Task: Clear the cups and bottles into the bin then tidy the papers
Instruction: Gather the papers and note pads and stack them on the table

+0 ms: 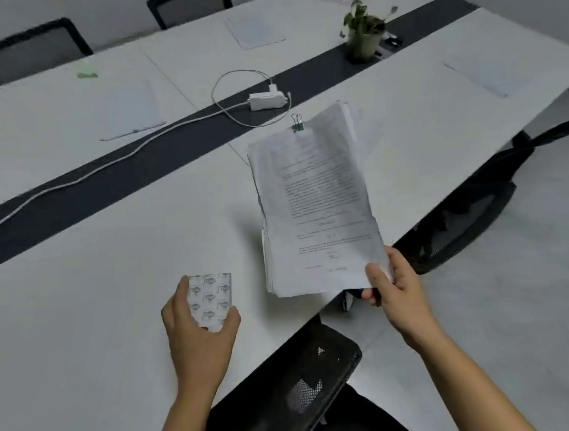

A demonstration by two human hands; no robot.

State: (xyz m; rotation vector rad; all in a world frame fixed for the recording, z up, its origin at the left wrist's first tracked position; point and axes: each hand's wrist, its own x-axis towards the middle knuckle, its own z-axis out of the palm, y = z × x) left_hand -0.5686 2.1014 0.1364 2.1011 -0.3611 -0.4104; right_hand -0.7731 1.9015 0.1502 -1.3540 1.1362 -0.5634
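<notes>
R hand (397, 285) fingers (378, 279) pinch papers (316, 206) btm corner.

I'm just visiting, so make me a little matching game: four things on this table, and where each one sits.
Things:
1. paper stack
2. patterned packet
3. potted plant
4. white charger

Places:
A. on the dark centre strip, cable looped behind it
B. held in the right hand
C. under the left hand
D. far end of the dark strip

Pairs: 1-B, 2-C, 3-D, 4-A

Printed paper stack (316, 209), clipped at its far edge, lifted above the tabletop's (80, 297) near edge; patterned cup (211, 299) beside it.
</notes>
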